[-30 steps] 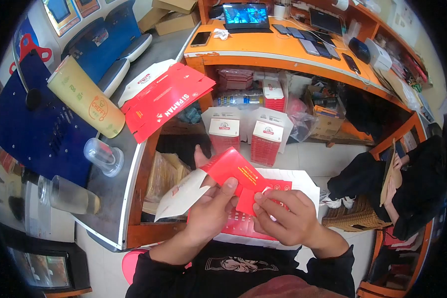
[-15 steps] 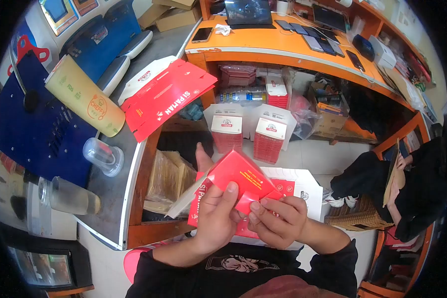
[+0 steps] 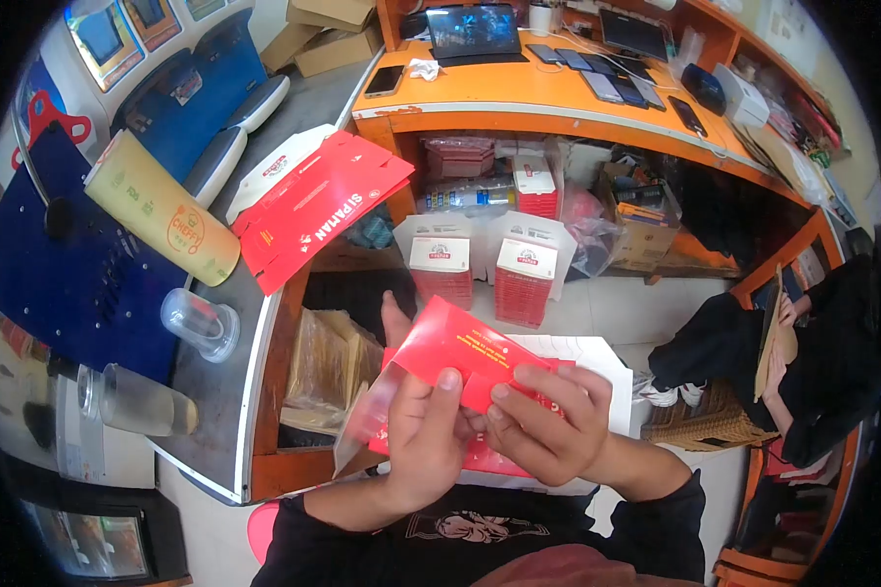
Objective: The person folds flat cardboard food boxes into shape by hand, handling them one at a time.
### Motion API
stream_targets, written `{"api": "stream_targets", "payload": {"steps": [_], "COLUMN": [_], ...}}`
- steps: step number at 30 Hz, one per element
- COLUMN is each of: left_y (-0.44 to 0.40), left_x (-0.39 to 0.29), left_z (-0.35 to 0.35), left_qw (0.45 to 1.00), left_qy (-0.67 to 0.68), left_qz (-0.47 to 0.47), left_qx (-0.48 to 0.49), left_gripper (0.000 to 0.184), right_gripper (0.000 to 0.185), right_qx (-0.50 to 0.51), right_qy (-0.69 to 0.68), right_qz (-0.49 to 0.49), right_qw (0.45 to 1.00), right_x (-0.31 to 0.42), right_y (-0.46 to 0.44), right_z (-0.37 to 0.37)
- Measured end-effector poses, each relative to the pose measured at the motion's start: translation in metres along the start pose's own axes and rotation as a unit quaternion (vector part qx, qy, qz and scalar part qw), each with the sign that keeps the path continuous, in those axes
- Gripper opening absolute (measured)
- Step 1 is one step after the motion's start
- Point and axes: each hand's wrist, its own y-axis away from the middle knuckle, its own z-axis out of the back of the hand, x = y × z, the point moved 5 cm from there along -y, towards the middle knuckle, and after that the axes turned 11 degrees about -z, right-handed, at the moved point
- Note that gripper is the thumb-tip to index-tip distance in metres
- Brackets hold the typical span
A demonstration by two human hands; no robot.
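A red carton with yellow print and a pale flap at its left is held between both hands above my lap. My left hand grips its left part, thumb pressed on the red face. On the right side, my right hand pinches a small red tab and the carton's edge. Beneath the hands lie flat red and white cartons, partly hidden. Beyond them stand two stacks of red and white boxes, the left one and the right one.
Flat red cartons lie on the grey counter beside a tall yellow cup and a clear plastic cup. An orange desk holds a tablet and several phones. Another person sits at the right, holding cardboard.
The red carton has turned and tilted between my hands, and its pale flap has swung downward. My right hand's fingers have shifted along the edge. The camera view has moved slightly.
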Motion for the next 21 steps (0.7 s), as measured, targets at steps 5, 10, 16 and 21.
{"api": "stream_targets", "payload": {"steps": [5,10,16,21], "left_y": [-0.001,-0.005,-0.009,0.004], "left_x": [-0.005,-0.009,-0.023,-0.021], "left_z": [-0.006,-0.014,0.006,0.013], "left_qw": [0.997,0.98,0.983,0.978], "left_qy": [-0.06,-0.174,-0.145,-0.091], "left_qz": [-0.015,-0.074,0.04,0.133], "left_qx": [0.044,0.067,0.104,0.132], "left_gripper": [0.037,0.038,0.037,0.036], "right_gripper": [0.025,0.037,0.054,0.068], "right_qx": [-0.004,-0.049,0.033,0.14], "right_qy": [-0.122,-0.06,-0.235,-0.358], "right_qz": [-0.12,-0.098,-0.149,-0.164], "right_qw": [0.985,0.992,0.96,0.908], "right_x": [-0.019,-0.006,-0.014,-0.029], "right_y": [-0.003,0.014,0.008,0.008], "right_z": [-0.004,-0.002,-0.008,-0.027]}}
